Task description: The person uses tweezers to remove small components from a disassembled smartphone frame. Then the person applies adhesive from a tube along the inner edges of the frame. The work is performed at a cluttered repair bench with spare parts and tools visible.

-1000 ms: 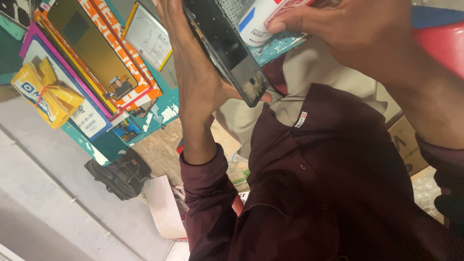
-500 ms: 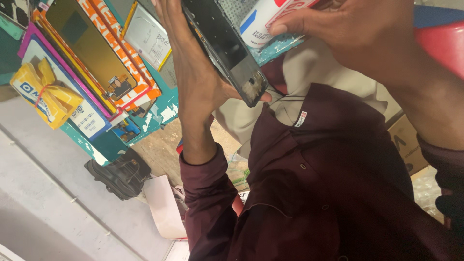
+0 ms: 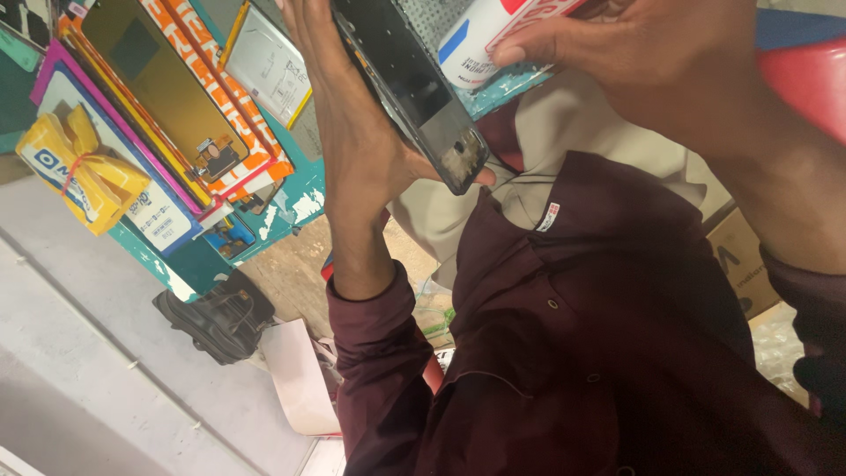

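Above the teal table edge (image 3: 291,211), you are bracing the dark phone frame (image 3: 414,97) with your left hand (image 3: 352,132), fingers wrapped behind it. It looks thin, stiff, likely fragile; hold its edges. Right of the frame, your right hand (image 3: 670,62) is pinching a small white bottle (image 3: 485,40), probably light.

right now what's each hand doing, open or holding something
Left hand: closed around the edge of a dark phone, back panel off.
Right hand: gripping a white tube with a blue and red label.
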